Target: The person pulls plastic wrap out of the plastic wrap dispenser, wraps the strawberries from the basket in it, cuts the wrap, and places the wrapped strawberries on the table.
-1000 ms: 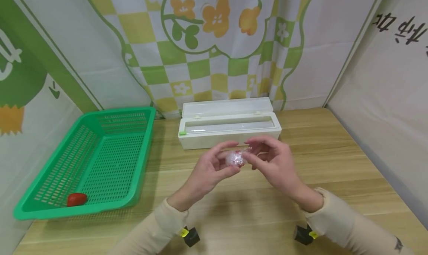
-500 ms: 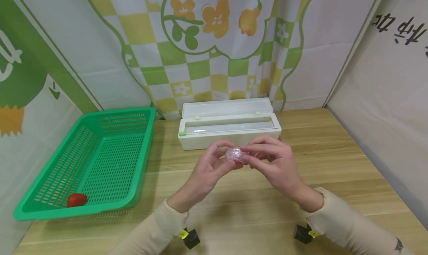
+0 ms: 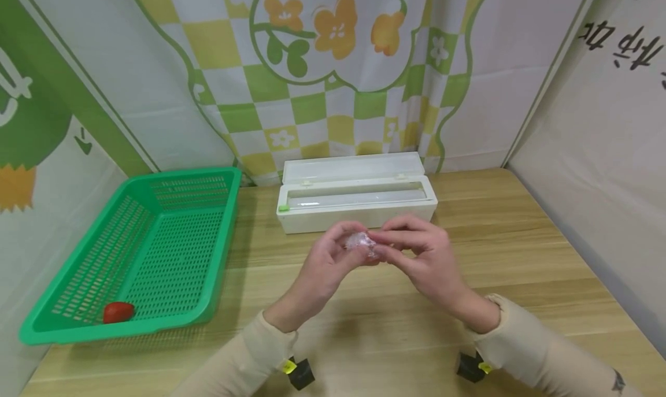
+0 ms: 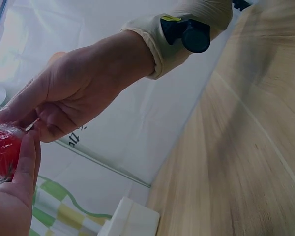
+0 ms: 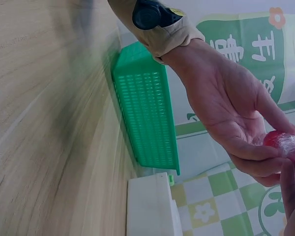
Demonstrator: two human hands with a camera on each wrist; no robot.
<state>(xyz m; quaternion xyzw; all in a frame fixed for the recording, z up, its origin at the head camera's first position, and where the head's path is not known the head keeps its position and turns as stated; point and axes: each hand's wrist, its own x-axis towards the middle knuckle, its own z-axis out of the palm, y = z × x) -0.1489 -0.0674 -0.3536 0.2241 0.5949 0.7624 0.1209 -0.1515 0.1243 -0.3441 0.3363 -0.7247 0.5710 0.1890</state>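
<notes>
A small red fruit in clear cling film (image 3: 358, 240) is held between both hands above the table; its exact kind is hard to tell through the film. My left hand (image 3: 317, 273) grips it from the left, thumb in front and fingers curled behind. With thumb and fingertips, my right hand (image 3: 429, 264) pinches the film at its right side. Red skin shows through the crinkled wrap (image 4: 5, 153) in the left wrist view. Fingers cover part of the wrapped fruit (image 5: 286, 143) in the right wrist view.
Behind the hands stands a white cling film dispenser (image 3: 359, 218), lid raised and a roll inside. A green plastic basket (image 3: 221, 258) on the left holds one unwrapped red fruit (image 3: 118, 312). Printed curtains rise along the wooden table (image 3: 520, 258) at the back and sides.
The wrapped fruit has turned in the hands and shifted slightly left. My right fingertips, spread a second ago, have come together on the film. Basket and dispenser stay put.
</notes>
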